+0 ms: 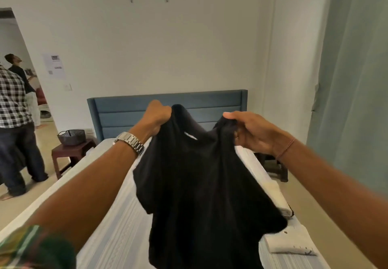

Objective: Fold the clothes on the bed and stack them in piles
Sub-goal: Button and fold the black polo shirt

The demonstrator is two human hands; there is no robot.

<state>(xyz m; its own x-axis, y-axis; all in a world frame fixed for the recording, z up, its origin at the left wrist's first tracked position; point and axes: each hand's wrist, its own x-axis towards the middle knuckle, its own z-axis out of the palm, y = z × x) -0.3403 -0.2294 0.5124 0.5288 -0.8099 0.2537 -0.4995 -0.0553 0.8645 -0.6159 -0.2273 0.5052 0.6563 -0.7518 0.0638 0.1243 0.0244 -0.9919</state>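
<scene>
- Both forearms are bare from elbow to wrist.
- A silver metal link-bracelet watch circles the left wrist, its flat brushed links catching the room light.
- A thin reddish thread band loops the right wrist.
- A slim ring sits on a finger of the right hand.
- At 7 o'clock in my view, a short sleeve in green with pale and yellowish stripes covers the left upper arm; it is blurred.
</scene>
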